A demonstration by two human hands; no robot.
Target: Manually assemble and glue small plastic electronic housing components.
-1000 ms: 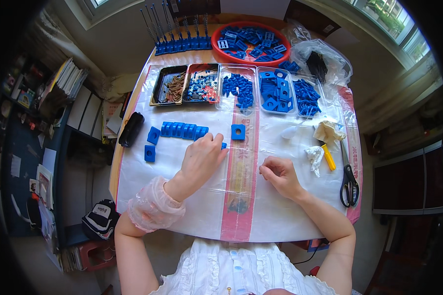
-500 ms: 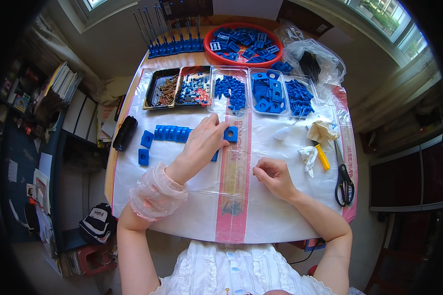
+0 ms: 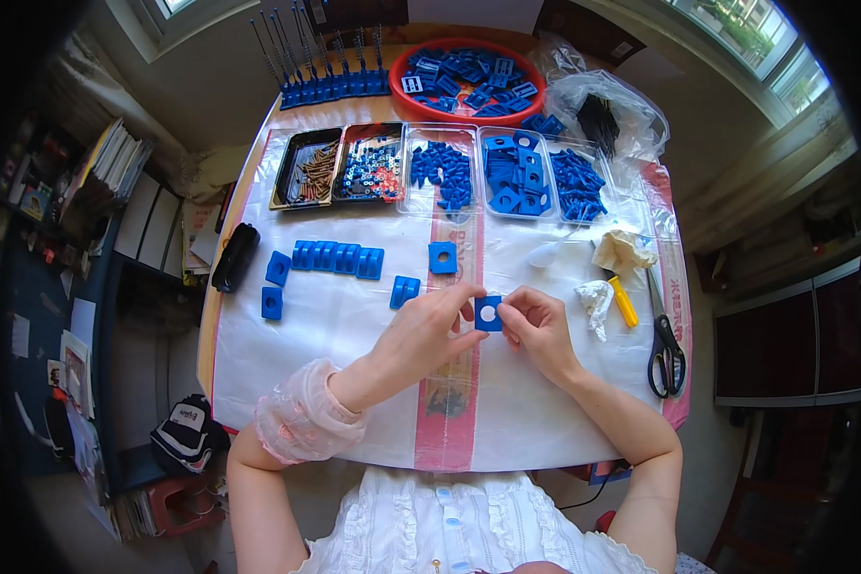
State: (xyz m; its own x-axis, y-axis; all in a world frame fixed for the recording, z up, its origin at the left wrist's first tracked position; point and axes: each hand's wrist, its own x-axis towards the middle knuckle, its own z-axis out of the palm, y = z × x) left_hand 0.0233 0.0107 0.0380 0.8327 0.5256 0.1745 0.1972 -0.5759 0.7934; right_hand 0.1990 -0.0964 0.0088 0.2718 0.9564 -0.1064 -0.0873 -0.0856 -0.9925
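Blue plastic, square and with a round hole, is the small plate (image 3: 488, 326) between the two hands, in the middle of the table and above the white sheet (image 3: 545, 411). The right hand (image 3: 542, 330) pinches its right edge between thumb and forefinger. The left hand (image 3: 421, 335) has thumb and forefinger apart, close to the two left corners; whether they press on the plate, I cannot tell. If only the right pinch carries it, the plate may turn or slip, because these fingers seem to have just a narrow edge. Just beside the left hand, on its far side, lies a short group of blue pieces (image 3: 405, 292), which the knuckles could push by accident. Farther left, the row of blue pieces (image 3: 338, 259) would lose its order from one bump. The loose pink cuff (image 3: 301, 411) could drag the sheet, and then everything lying on it may shift. On the right, the scissors (image 3: 662, 325) could be knocked if the right forearm (image 3: 624, 411) swings outward.
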